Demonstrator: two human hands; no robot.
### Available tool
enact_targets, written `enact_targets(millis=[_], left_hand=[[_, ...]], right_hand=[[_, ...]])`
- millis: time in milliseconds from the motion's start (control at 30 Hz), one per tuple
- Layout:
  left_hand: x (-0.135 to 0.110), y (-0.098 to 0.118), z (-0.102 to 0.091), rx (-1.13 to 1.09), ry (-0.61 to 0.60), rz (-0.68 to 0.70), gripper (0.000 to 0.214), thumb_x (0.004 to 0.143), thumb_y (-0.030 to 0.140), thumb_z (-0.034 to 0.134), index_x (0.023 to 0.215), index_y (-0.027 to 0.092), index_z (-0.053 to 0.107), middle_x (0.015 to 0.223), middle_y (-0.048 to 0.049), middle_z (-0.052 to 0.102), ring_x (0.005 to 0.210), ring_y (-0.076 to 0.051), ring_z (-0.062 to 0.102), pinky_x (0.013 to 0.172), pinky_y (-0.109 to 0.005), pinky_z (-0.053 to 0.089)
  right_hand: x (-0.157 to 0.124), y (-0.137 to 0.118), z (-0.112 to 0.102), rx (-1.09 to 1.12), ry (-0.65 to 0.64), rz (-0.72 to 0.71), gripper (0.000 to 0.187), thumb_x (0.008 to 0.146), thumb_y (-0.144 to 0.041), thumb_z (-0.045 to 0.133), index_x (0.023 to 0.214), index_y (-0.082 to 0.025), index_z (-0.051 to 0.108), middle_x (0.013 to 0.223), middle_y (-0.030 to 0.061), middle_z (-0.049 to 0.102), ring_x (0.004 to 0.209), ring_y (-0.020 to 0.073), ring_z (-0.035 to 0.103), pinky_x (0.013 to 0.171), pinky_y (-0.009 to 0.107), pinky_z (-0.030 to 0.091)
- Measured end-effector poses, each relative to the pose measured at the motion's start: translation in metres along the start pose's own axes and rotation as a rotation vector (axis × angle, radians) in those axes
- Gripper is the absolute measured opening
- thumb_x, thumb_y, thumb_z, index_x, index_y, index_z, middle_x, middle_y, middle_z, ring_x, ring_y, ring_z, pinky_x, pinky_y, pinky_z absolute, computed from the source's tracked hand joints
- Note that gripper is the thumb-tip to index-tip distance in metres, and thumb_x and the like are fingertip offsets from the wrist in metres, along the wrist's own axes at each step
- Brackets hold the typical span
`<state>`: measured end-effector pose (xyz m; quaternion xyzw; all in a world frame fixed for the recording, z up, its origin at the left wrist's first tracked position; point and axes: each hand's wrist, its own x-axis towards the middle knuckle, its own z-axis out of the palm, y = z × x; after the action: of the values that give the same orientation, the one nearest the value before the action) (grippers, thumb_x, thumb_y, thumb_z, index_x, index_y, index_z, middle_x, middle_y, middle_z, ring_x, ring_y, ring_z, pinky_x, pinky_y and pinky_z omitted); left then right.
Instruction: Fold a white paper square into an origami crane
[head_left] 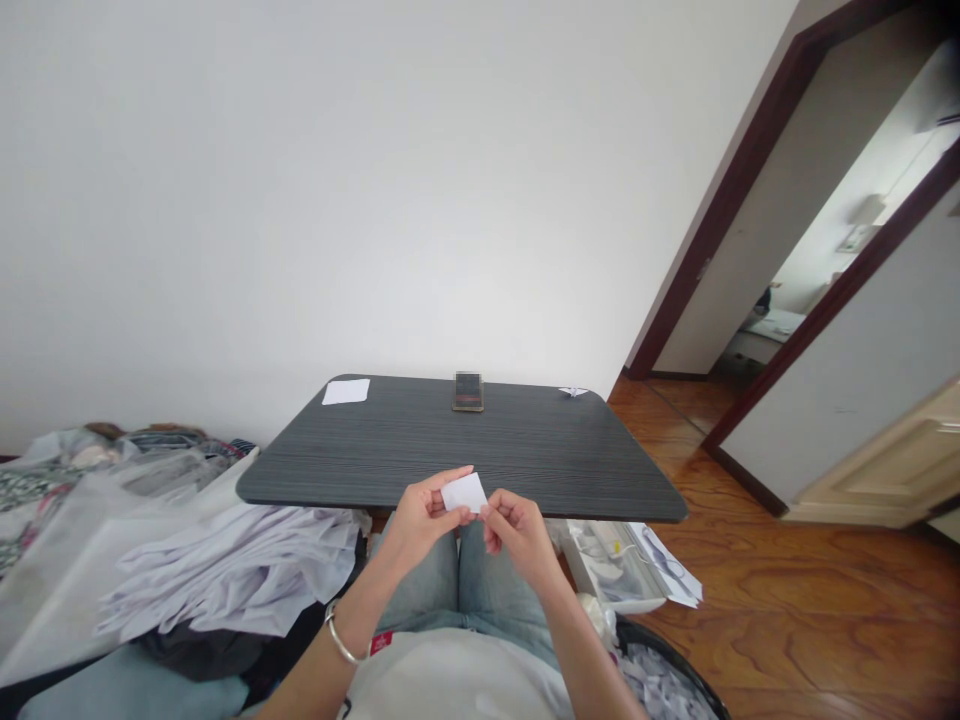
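A small folded white paper [465, 492] is pinched between both my hands just in front of the near edge of the dark wood-grain table [420, 450]. My left hand [424, 520] grips its left side with thumb and fingers closed. My right hand [514, 530] pinches its right edge. On the table's far side lie a white paper sheet [346, 392] at the left, a phone [468, 391] in the middle, and a small folded paper figure [574, 391] at the right.
A heap of white papers and plastic [225, 570] lies to my left on clutter. A clear box [622, 565] and a dark bin of paper scraps [667, 680] sit at my right. Wooden floor and an open doorway [810, 300] are at right.
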<state>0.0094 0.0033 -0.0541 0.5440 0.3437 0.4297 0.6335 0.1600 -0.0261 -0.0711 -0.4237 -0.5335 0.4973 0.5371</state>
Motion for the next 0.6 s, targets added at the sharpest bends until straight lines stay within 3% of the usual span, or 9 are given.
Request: enact_targets(millis=[267,500,600], left_hand=[[-0.004,0.013,-0.006,0.021,-0.097,-0.039,0.078,0.068,0.026,0.07,0.135,0.009,0.034,0.084,-0.0079,0.071,0.078,-0.018,0.066,0.077,-0.031,0.049],[-0.007,0.015,-0.017,0.03,-0.255,-0.015,0.086,0.078,0.022,0.06,0.143,0.02,0.003,0.091,-0.0067,0.07,0.09,-0.02,0.065,0.084,-0.035,0.046],[-0.007,0.017,-0.02,0.005,-0.271,-0.022,0.085,0.079,0.022,0.059,0.143,0.023,0.003,0.102,-0.0091,0.067,0.091,-0.02,0.064,0.085,-0.035,0.046]], right_hand=[[0.004,0.004,-0.004,0.034,-0.023,0.012,0.026,0.076,-0.035,0.058,0.058,-0.017,0.05,0.043,-0.0056,0.05,0.034,0.0056,0.042,0.036,0.017,0.036],[0.006,0.009,-0.006,0.078,-0.071,0.054,0.026,0.074,-0.038,0.06,0.062,-0.017,0.053,0.043,-0.0054,0.052,0.034,0.0062,0.043,0.036,0.017,0.036],[0.006,0.008,-0.008,0.085,-0.071,0.058,0.026,0.074,-0.039,0.061,0.061,-0.017,0.053,0.043,-0.0054,0.052,0.033,0.0062,0.043,0.036,0.018,0.035]])
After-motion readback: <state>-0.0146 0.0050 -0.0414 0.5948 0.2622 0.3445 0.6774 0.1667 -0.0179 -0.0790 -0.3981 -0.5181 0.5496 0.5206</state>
